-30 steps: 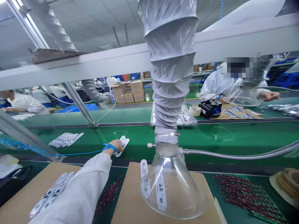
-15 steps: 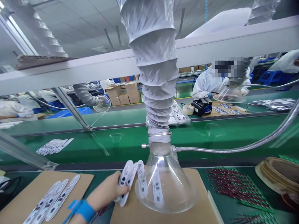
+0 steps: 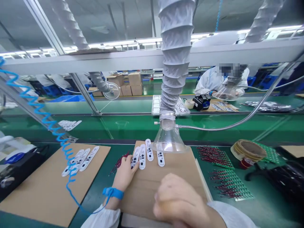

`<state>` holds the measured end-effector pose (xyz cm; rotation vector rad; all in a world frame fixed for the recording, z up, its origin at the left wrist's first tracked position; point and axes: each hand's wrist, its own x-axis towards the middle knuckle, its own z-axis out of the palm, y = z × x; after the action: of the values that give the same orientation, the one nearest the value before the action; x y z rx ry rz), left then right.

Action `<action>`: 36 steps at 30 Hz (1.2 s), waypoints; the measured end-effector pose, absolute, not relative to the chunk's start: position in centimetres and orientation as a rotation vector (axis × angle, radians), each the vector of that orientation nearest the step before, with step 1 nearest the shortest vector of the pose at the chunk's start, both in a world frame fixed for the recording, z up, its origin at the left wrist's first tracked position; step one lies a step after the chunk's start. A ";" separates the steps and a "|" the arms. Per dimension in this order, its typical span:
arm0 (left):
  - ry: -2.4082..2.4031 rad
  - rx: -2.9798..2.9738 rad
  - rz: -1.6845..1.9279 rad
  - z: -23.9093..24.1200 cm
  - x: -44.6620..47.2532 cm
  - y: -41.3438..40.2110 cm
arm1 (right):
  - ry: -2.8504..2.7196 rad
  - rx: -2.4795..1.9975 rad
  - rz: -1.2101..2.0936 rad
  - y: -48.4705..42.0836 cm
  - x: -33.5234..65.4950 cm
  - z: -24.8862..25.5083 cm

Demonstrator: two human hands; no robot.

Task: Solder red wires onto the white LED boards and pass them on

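Note:
My left hand (image 3: 125, 173) rests at the left edge of the cardboard sheet (image 3: 142, 198), its thumb and fingers closed around the lower part of a long white circuit board (image 3: 135, 155) with rounded ends. Right beside it lies a second white board (image 3: 142, 157), and a third board (image 3: 149, 150) is a little farther up. Another board (image 3: 161, 158) sits partly under the clear fume hood (image 3: 169, 139). Blurred by motion, my right hand (image 3: 179, 202) is curled like a fist above the front of the cardboard; whatever it may hold is hidden.
Green board panels with dark red wires (image 3: 231, 185) lie at right, near a tape roll (image 3: 248, 150). On another cardboard sheet (image 3: 42, 190) at left are several white boards (image 3: 80, 160). A blue coiled cord (image 3: 57, 134) runs to my left wristband. A co-worker (image 3: 211, 80) sits opposite.
The view has shifted, showing more of the bench. My left hand has brought the white boards it held down onto the cardboard. My right hand has come into view.

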<state>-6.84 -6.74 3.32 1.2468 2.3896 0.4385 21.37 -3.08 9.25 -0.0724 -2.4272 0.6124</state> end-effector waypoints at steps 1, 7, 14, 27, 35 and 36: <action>2.397 1.239 0.457 3.1 -6.7 -7.0 | -2.434 -0.082 0.574 -2.7 21.0 8.6; 2.484 1.253 0.385 3.2 -4.8 -5.8 | -2.538 -0.616 0.393 2.4 17.2 3.3; 2.479 1.347 0.239 4.1 -3.1 -5.8 | -2.627 -0.891 0.395 3.8 14.2 -0.1; 2.169 1.467 0.261 4.1 0.3 -10.9 | -2.480 -0.942 0.602 -6.6 24.0 -1.5; 2.484 1.308 0.355 3.5 -5.0 -11.6 | -2.572 -0.955 0.726 -2.6 28.1 -1.9; 2.508 1.304 0.354 3.0 -5.2 -12.0 | -2.560 -0.962 0.706 -2.5 28.4 -2.1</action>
<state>-5.18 -12.04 3.03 1.3038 2.5085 0.3541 28.41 -2.49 -2.14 -0.9617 -2.5605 0.7056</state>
